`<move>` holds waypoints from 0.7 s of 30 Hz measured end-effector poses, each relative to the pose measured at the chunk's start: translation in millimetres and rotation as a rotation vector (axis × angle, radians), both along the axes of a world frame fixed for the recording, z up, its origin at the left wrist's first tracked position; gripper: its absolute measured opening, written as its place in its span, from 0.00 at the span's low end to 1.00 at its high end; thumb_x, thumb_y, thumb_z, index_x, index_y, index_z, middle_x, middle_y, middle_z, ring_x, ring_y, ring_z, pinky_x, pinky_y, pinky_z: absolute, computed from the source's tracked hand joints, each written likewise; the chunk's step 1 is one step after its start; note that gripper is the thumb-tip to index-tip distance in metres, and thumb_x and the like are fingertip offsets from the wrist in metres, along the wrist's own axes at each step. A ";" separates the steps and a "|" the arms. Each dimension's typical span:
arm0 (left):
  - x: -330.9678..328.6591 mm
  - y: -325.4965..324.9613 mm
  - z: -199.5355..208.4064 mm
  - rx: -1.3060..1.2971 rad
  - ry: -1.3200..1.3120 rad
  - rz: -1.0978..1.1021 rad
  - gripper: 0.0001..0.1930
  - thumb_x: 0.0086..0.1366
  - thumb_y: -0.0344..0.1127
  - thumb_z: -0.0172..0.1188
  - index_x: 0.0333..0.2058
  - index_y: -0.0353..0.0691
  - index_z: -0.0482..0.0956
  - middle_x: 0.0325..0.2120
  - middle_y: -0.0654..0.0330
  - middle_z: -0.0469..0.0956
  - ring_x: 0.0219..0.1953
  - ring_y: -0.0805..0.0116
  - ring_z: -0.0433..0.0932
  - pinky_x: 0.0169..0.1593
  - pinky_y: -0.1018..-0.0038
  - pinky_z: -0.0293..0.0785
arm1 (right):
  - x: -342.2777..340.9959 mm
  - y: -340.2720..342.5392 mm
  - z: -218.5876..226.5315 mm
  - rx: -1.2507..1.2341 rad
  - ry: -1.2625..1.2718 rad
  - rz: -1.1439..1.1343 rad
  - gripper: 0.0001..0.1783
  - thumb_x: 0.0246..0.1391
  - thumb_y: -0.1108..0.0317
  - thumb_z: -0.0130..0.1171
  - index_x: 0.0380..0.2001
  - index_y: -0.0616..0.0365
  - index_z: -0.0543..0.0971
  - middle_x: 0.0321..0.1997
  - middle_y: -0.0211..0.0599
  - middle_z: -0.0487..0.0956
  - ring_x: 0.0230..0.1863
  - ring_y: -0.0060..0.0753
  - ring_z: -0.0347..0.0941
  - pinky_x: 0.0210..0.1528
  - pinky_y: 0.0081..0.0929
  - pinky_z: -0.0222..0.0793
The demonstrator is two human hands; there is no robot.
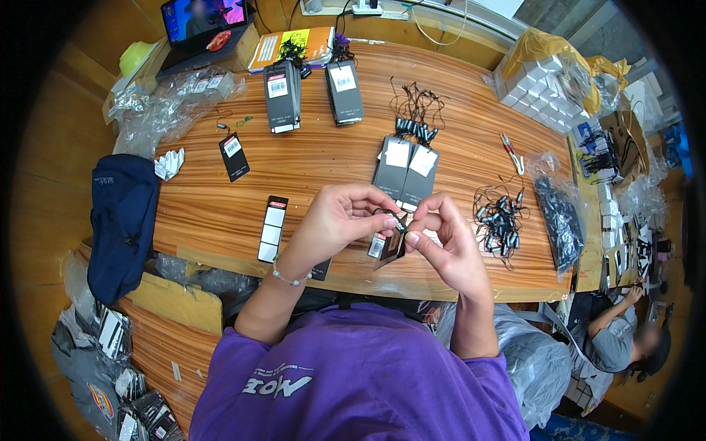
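Note:
Both my hands meet over the table's near edge. With fingertips pinched, my left hand point(342, 214) holds a black tag string point(401, 226) at the top of a dark hang tag point(390, 251). My right hand point(447, 237) pinches the tag's upper edge beside the string; the exact grip is partly hidden by fingers. Just beyond lie fanned grey hang tags point(401, 173) with white labels, their black strings point(416, 131) spread away from me. A loose heap of black strings point(500, 220) lies right of my right hand. Left of my left wrist is a strip of white labels point(273, 224).
Two stacks of strung tags point(283, 99) stand at the back, and a single tag point(234, 156) lies left. Red-handled snips point(512, 154) and a bag of black strings point(559, 220) lie right. Small white boxes point(540, 88) fill the far right corner. A person point(621, 334) sits at right.

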State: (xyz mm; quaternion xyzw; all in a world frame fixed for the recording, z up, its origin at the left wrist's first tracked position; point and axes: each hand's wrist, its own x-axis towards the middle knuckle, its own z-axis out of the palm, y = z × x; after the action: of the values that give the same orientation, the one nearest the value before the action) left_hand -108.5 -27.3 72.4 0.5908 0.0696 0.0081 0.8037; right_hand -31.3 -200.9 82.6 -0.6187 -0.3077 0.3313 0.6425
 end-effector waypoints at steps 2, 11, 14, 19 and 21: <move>0.7 0.8 -3.6 -0.025 0.012 0.002 0.08 0.54 0.23 0.58 0.35 0.29 0.75 0.28 0.59 0.77 0.30 0.76 0.77 0.35 0.83 0.74 | -2.9 1.3 1.5 0.020 0.066 -0.037 0.11 0.50 0.80 0.52 0.36 0.59 0.63 0.25 0.28 0.70 0.30 0.18 0.68 0.34 0.16 0.65; 2.2 4.1 0.8 -0.006 0.042 -0.086 0.07 0.54 0.23 0.59 0.33 0.30 0.75 0.25 0.59 0.77 0.26 0.77 0.76 0.32 0.84 0.74 | -4.7 1.9 -5.6 0.056 0.086 -0.048 0.11 0.50 0.81 0.52 0.34 0.59 0.62 0.26 0.29 0.70 0.30 0.17 0.68 0.34 0.15 0.64; 2.3 4.6 0.0 -0.027 0.036 -0.103 0.07 0.53 0.23 0.59 0.32 0.30 0.75 0.24 0.59 0.77 0.25 0.77 0.76 0.31 0.84 0.74 | -4.4 1.5 -5.6 0.078 0.150 -0.042 0.12 0.49 0.80 0.54 0.34 0.60 0.64 0.27 0.30 0.71 0.31 0.18 0.68 0.36 0.16 0.64; -0.3 5.0 -2.9 -0.116 0.040 -0.105 0.07 0.53 0.23 0.59 0.32 0.30 0.75 0.25 0.59 0.77 0.25 0.77 0.76 0.31 0.84 0.74 | -2.9 3.4 -15.5 0.094 -0.132 -0.140 0.09 0.44 0.78 0.60 0.28 0.62 0.70 0.29 0.32 0.73 0.34 0.22 0.68 0.39 0.19 0.63; -2.0 5.9 -3.4 -0.096 0.025 -0.067 0.07 0.53 0.23 0.59 0.32 0.30 0.75 0.25 0.58 0.77 0.25 0.76 0.76 0.31 0.83 0.74 | -0.7 7.7 -16.1 0.090 -0.206 -0.132 0.07 0.42 0.78 0.61 0.25 0.62 0.72 0.28 0.33 0.73 0.34 0.24 0.68 0.40 0.20 0.63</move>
State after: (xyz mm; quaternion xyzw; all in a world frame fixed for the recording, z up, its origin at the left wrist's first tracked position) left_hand -110.4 -21.3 69.0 0.5538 0.0599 -0.0296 0.8299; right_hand -32.0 -193.2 66.5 -0.6386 -0.3452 0.2089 0.6553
